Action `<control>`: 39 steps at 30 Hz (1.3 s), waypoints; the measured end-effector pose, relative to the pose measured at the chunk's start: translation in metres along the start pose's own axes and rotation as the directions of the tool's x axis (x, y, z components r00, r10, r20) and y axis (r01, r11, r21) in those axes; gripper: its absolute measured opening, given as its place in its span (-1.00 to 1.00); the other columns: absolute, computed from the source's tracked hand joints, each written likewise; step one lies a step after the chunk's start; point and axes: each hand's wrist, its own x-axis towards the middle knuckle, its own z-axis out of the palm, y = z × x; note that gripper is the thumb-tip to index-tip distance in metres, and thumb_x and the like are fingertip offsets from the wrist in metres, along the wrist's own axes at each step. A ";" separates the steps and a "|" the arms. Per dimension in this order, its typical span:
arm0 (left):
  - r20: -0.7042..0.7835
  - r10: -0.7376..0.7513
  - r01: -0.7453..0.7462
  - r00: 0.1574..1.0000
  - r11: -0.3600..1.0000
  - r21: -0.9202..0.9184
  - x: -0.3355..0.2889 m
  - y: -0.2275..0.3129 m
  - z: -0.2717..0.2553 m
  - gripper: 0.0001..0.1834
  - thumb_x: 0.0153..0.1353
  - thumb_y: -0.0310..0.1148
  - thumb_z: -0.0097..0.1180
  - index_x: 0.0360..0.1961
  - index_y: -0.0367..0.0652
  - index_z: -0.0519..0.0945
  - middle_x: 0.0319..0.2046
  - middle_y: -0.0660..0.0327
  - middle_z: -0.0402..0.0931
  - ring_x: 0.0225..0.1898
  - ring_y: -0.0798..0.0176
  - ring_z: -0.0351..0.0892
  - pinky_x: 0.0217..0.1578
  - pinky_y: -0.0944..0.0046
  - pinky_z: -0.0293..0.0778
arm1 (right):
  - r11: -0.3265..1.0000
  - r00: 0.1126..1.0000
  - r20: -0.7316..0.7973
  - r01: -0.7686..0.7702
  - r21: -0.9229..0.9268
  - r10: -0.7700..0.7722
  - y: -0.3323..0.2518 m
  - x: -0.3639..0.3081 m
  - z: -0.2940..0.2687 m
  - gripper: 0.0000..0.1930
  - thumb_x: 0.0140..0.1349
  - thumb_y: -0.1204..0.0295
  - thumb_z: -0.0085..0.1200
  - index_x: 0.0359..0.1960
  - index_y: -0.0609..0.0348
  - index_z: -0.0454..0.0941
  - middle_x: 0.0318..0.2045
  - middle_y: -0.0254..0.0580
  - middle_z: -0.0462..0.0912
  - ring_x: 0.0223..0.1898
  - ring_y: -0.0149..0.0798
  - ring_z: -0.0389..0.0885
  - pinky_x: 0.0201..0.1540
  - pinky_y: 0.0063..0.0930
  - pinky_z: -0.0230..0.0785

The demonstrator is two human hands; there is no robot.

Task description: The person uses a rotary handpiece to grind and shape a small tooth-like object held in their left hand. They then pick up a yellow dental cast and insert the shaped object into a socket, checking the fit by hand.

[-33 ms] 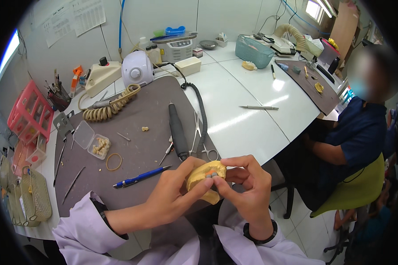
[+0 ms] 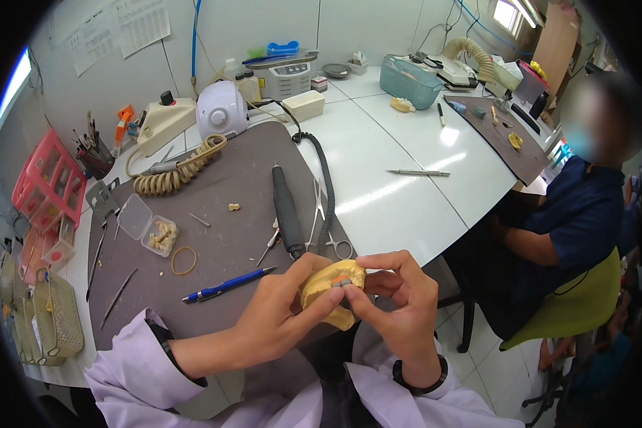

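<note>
Between both hands, close to the table's front edge, is a yellow dental plaster model (image 2: 326, 277). My left hand (image 2: 282, 303) is closed round its left side, with the thumb laid on the inner face. From the other side my right hand (image 2: 399, 296) grips the model's right end, fingertips on the rim. The right thumb presses by small grey tooth-shaped pieces (image 2: 341, 282) on an orange patch (image 2: 345, 276) of the model. Fingers hide part of these. Nearest to the left hand lies a blue pen (image 2: 228, 284) on the dark mat (image 2: 214, 242).
Beyond the hands lie a black handpiece (image 2: 286, 214) with a coiled cord and scissor-handled forceps (image 2: 319, 214). A clear box (image 2: 160, 237) of tooth pieces stands left, near a rubber band (image 2: 184, 261). At right, a person in dark blue (image 2: 585, 207) sits on a green chair (image 2: 571, 303).
</note>
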 end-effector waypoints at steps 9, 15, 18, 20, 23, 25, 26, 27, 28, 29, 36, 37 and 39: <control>-0.008 0.108 -0.103 0.994 0.968 0.231 -0.003 0.006 -0.003 -0.69 0.20 -0.26 0.15 -0.13 -0.23 0.46 -0.50 0.06 0.55 -0.51 0.11 0.58 -0.49 0.26 0.44 | 0.994 0.993 0.054 0.104 -0.043 -0.102 -0.008 -0.007 -0.002 -0.65 0.08 0.61 0.24 -0.07 0.33 0.49 -0.22 -0.10 0.65 -0.17 -0.25 0.69 -0.14 -0.49 0.55; -0.038 0.301 -0.271 0.953 0.901 0.338 -0.004 -0.001 -0.004 -0.59 0.09 -0.24 0.23 -0.11 -0.26 0.47 -0.48 0.08 0.52 -0.51 0.05 0.56 -0.50 0.22 0.44 | 0.932 0.949 0.007 0.311 -0.187 -0.316 -0.003 -0.011 0.001 -0.63 0.01 0.62 0.30 -0.10 0.32 0.53 -0.23 -0.07 0.66 -0.22 -0.23 0.68 -0.19 -0.48 0.55; -0.012 0.382 -0.348 0.924 0.854 0.388 -0.004 0.001 -0.007 -0.56 0.04 -0.24 0.27 -0.11 -0.27 0.48 -0.45 0.11 0.54 -0.50 0.09 0.57 -0.50 0.23 0.45 | 0.884 0.909 -0.010 0.402 -0.239 -0.416 -0.002 -0.012 0.001 -0.62 -0.01 0.61 0.32 -0.11 0.31 0.53 -0.22 -0.03 0.66 -0.23 -0.18 0.69 -0.20 -0.47 0.56; -0.004 0.433 -0.393 0.902 0.822 0.411 -0.004 0.001 -0.007 -0.55 0.01 -0.26 0.29 -0.12 -0.27 0.49 -0.43 0.14 0.55 -0.50 0.12 0.58 -0.51 0.25 0.46 | 0.865 0.891 -0.018 0.436 -0.247 -0.454 -0.002 -0.013 0.001 -0.61 -0.02 0.60 0.33 -0.11 0.31 0.54 -0.21 0.00 0.66 -0.22 -0.15 0.69 -0.20 -0.46 0.57; -0.016 0.487 -0.432 0.873 0.789 0.437 -0.003 0.000 -0.005 -0.56 -0.02 -0.28 0.31 -0.14 -0.26 0.50 -0.43 0.16 0.56 -0.52 0.16 0.58 -0.54 0.27 0.46 | 0.849 0.872 -0.021 0.470 -0.242 -0.489 -0.001 -0.014 0.000 -0.61 -0.03 0.59 0.34 -0.11 0.30 0.54 -0.21 0.04 0.66 -0.22 -0.12 0.70 -0.21 -0.45 0.59; -0.012 0.489 -0.431 0.872 0.780 0.454 -0.004 0.000 -0.005 -0.56 -0.04 -0.29 0.32 -0.15 -0.25 0.51 -0.44 0.17 0.56 -0.54 0.18 0.58 -0.56 0.29 0.45 | 0.842 0.863 -0.020 0.486 -0.235 -0.505 0.000 -0.015 0.000 -0.61 -0.03 0.58 0.34 -0.11 0.30 0.54 -0.21 0.06 0.66 -0.21 -0.11 0.70 -0.21 -0.45 0.59; -0.015 0.499 -0.439 0.867 0.777 0.452 -0.004 0.000 -0.004 -0.56 -0.05 -0.29 0.32 -0.15 -0.25 0.51 -0.44 0.17 0.56 -0.54 0.18 0.58 -0.56 0.29 0.45 | 0.833 0.858 -0.012 0.494 -0.249 -0.513 0.000 -0.015 0.000 -0.60 -0.03 0.58 0.34 -0.11 0.30 0.54 -0.21 0.07 0.65 -0.22 -0.11 0.70 -0.21 -0.45 0.60; -0.017 0.508 -0.446 0.861 0.773 0.452 -0.004 -0.001 -0.004 -0.56 -0.05 -0.29 0.32 -0.15 -0.25 0.51 -0.44 0.18 0.56 -0.54 0.18 0.58 -0.57 0.29 0.46 | 0.824 0.853 -0.005 0.502 -0.261 -0.522 0.000 -0.015 0.000 -0.60 -0.03 0.57 0.35 -0.11 0.30 0.54 -0.20 0.07 0.65 -0.22 -0.11 0.70 -0.22 -0.45 0.60; -0.020 0.517 -0.453 0.856 0.769 0.451 -0.004 -0.002 -0.004 -0.56 -0.06 -0.30 0.32 -0.16 -0.25 0.51 -0.45 0.18 0.56 -0.54 0.19 0.58 -0.57 0.29 0.46 | 0.815 0.848 0.002 0.510 -0.273 -0.530 0.000 -0.015 0.000 -0.60 -0.03 0.57 0.35 -0.10 0.29 0.54 -0.20 0.08 0.65 -0.23 -0.11 0.71 -0.22 -0.45 0.60; -0.017 0.513 -0.450 0.858 0.767 0.457 -0.004 -0.001 -0.004 -0.57 -0.07 -0.30 0.32 -0.17 -0.25 0.51 -0.45 0.18 0.56 -0.54 0.19 0.58 -0.57 0.29 0.46 | 0.809 0.841 0.004 0.522 -0.270 -0.541 0.000 -0.015 0.000 -0.60 -0.02 0.56 0.35 -0.11 0.29 0.54 -0.20 0.08 0.65 -0.23 -0.11 0.71 -0.23 -0.46 0.60; -0.003 0.536 -0.472 0.844 0.746 0.469 -0.005 0.001 -0.005 -0.58 -0.11 -0.32 0.33 -0.21 -0.25 0.52 -0.47 0.18 0.55 -0.54 0.19 0.58 -0.57 0.30 0.46 | 0.792 0.814 -0.011 0.562 -0.237 -0.581 0.008 -0.019 0.002 -0.61 0.00 0.54 0.35 -0.10 0.27 0.52 -0.20 0.10 0.65 -0.25 -0.11 0.71 -0.26 -0.47 0.61; -0.006 0.542 -0.478 0.840 0.746 0.463 -0.005 0.001 -0.005 -0.58 -0.11 -0.32 0.34 -0.21 -0.25 0.52 -0.47 0.18 0.55 -0.54 0.19 0.58 -0.57 0.30 0.46 | 0.792 0.812 -0.014 0.566 -0.228 -0.584 0.009 -0.019 0.002 -0.60 0.00 0.54 0.35 -0.10 0.27 0.52 -0.20 0.10 0.65 -0.24 -0.11 0.71 -0.26 -0.47 0.61; 0.003 0.537 -0.477 0.843 0.747 0.463 -0.005 0.002 -0.006 -0.58 -0.12 -0.33 0.33 -0.21 -0.25 0.52 -0.46 0.17 0.55 -0.54 0.18 0.58 -0.57 0.30 0.47 | 0.793 0.814 -0.012 0.562 -0.236 -0.581 0.010 -0.020 0.002 -0.60 0.00 0.54 0.35 -0.09 0.27 0.52 -0.19 0.10 0.65 -0.25 -0.12 0.71 -0.26 -0.48 0.61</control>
